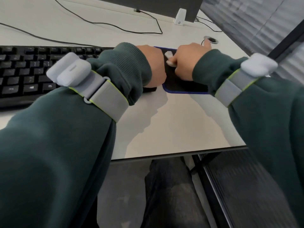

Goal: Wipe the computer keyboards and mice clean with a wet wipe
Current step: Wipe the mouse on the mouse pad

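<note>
Pinching a small crumpled white wet wipe in curled fingers, right hand sits over the black mouse pad toward the right edge of the desk. Beside it the left hand, grip hidden: cannot tell. No mouse visible. Black keyboard at left edge. Judged mid-task, extent wiped unclear.

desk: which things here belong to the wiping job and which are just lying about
job: wet wipe, gripped in the right hand; keyboard; left hand beside the wipe

lying about: mouse pad under both hands, monitor, white upright device, desk grommet
</note>
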